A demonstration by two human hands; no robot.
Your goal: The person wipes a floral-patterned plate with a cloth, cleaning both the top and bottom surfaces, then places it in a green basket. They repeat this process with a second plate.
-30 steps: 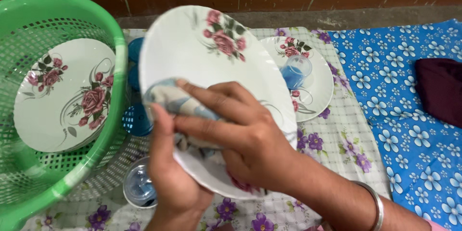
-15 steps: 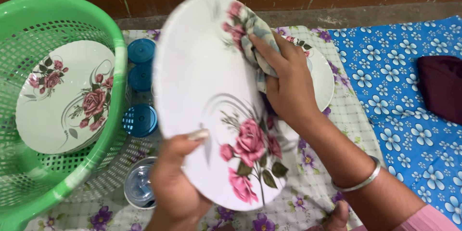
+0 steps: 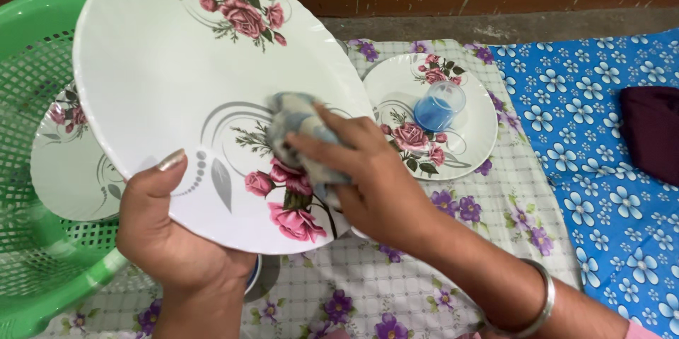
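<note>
While left grip (image 3: 166,229) clamps round glossy plate (image 3: 177,77), right grip (image 3: 368,176) bunches soft cloth (image 3: 293,116).

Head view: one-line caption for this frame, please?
Left hand holds a rose-patterned white plate by its rim while the right hand presses a cloth against it.

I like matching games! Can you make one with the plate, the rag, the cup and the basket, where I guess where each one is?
Things:
1. Big plate
2. Rag
3. Blue cup
4. Green basket

Places:
A. On the small plate
B. At the far left, with another plate inside
C. Held at its edge by the left hand
D. Pressed on the big plate by the right hand

Pairs: 1-C, 2-D, 3-A, 4-B
</note>
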